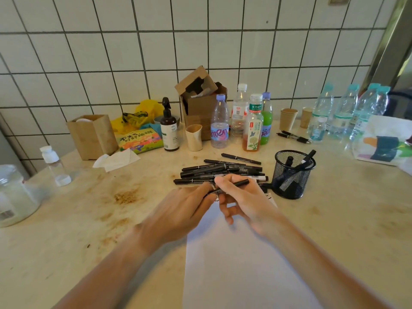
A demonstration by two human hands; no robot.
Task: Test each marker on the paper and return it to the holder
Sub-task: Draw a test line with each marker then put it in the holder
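Both hands meet over the far end of a white sheet of paper [240,259]. My right hand [243,199] grips a black marker [239,183], whose far end sticks out up and to the right. My left hand [185,208] holds the same marker's near end with curled fingers; that end is hidden between the hands. A pile of several black markers [220,169] lies just beyond the hands. To the right stands a black mesh holder [292,175] with a few markers inside.
Bottles [253,123], paper cups [288,118], a cardboard box [200,101] and a pump bottle [169,128] line the tiled wall. Two pens [294,137] lie behind the holder. A glass jar [13,197] and small bottle [54,163] stand at the left.
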